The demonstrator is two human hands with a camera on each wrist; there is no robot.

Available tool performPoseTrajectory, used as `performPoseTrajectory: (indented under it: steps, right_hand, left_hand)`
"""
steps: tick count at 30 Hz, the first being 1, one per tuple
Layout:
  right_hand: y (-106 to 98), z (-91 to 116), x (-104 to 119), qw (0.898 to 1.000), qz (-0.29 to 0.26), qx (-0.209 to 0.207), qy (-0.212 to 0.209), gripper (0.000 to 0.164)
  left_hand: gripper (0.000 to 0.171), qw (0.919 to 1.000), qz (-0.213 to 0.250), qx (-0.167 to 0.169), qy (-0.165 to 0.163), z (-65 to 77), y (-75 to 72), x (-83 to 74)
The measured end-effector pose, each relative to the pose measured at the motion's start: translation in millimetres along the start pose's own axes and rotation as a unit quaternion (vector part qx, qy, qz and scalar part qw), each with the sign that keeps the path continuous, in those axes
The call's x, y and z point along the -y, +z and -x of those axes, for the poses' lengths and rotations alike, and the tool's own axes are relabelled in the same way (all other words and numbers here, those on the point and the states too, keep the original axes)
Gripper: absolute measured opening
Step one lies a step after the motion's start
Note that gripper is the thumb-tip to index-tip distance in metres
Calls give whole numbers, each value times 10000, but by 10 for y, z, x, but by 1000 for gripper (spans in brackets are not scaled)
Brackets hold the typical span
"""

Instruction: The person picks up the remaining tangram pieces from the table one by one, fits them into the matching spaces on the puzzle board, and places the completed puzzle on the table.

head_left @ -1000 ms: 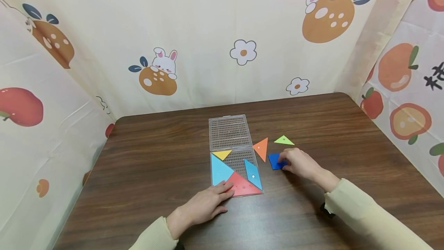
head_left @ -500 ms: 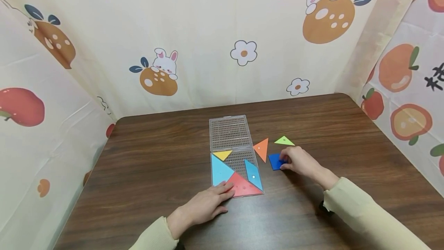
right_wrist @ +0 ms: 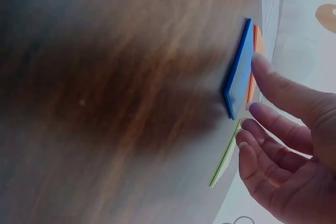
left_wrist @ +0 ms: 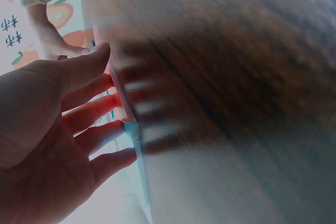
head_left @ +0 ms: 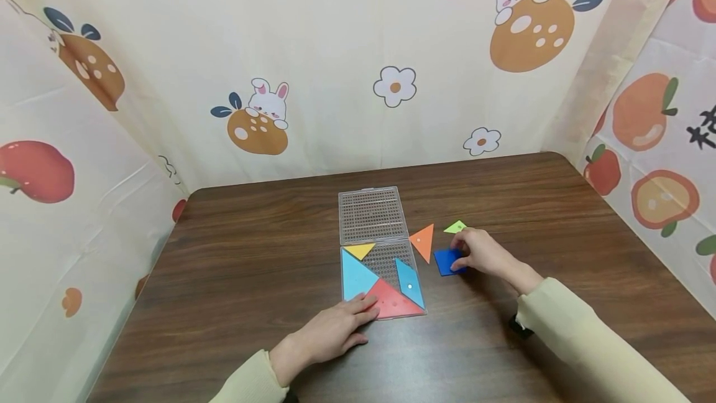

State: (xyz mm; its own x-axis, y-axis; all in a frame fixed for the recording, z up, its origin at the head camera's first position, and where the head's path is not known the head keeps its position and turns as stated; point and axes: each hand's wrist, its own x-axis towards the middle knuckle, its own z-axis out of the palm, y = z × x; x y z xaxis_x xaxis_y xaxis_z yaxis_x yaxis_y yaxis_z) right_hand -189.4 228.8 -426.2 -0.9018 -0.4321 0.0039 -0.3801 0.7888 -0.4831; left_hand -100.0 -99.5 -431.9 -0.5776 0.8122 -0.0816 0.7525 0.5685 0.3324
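In the head view my left hand (head_left: 331,333) rests its fingertips on the red triangle (head_left: 393,301) and the edge of the light blue triangle (head_left: 355,273), tangram pieces lying in the near half of a clear case. The left wrist view shows these fingers (left_wrist: 89,114) extended. My right hand (head_left: 488,254) hovers at the blue square (head_left: 444,262), which lies flat on the table. The thumb (right_wrist: 281,85) is over or against that square; contact is unclear. The other fingers are loosely bent, near the lime triangle (head_left: 454,227), part of which the hand hides.
The clear case (head_left: 371,215) lies unfolded mid-table. Its near half also holds a yellow triangle (head_left: 360,250) and a blue parallelogram (head_left: 409,285). An orange triangle (head_left: 423,242) lies against its right side. Patterned curtains (head_left: 330,123) border the brown table (head_left: 252,254).
My right hand has shifted slightly away from me, its fingers moving toward the lime triangle and covering part of it. The blue square and my left hand stay in place.
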Motion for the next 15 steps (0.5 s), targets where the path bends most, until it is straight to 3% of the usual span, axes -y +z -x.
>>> performPoseTrajectory:
  steps: [7,15]
  right_hand:
    - [6,-18,-40,9996,-199,179,125,43]
    - [-1,-37,-47,9991,-247,303,171,41]
  left_hand:
    - [48,10000,14,26,-50,-1,-4,-4]
    - [48,9999,42,47,-83,2,2,-1]
